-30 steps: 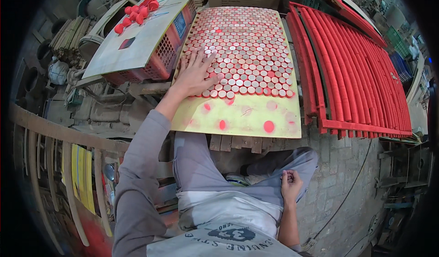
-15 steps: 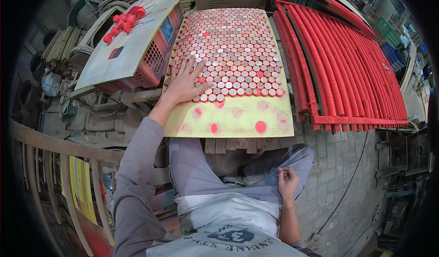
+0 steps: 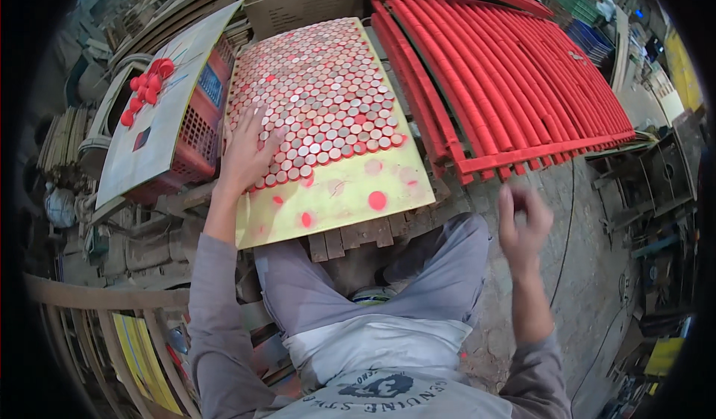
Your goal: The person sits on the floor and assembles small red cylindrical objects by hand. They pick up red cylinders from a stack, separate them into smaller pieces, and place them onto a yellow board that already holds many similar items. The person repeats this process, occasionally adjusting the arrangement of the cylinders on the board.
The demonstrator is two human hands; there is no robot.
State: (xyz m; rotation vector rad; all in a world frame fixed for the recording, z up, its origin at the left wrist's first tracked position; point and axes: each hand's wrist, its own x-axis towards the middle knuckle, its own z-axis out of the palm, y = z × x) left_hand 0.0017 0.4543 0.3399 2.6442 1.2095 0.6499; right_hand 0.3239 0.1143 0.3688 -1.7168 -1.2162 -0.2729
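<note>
Many small round discs (image 3: 313, 109) with pale tops and red sides stand packed together in rows on a yellow board (image 3: 343, 202). My left hand (image 3: 248, 154) lies over the lower left edge of the discs, its fingers spread; what is under the palm is hidden. My right hand (image 3: 524, 225) is in the air at the right, just in front of the red rack's near edge and apart from it. Motion blurs that hand; its fingers look partly curled, and I cannot make out anything in them.
A rack of red rods (image 3: 514, 83) stands to the right. On the left, a pale panel (image 3: 160, 147) bearing red spoon-like pieces (image 3: 145, 87) rests on a red crate (image 3: 198, 139). Cardboard boxes (image 3: 306, 5) stand behind. A wooden railing (image 3: 112, 297) is at lower left.
My right hand has risen from my lap and moved right toward the red rack. My left hand stays on the left side of the discs. The whole view has turned to the right.
</note>
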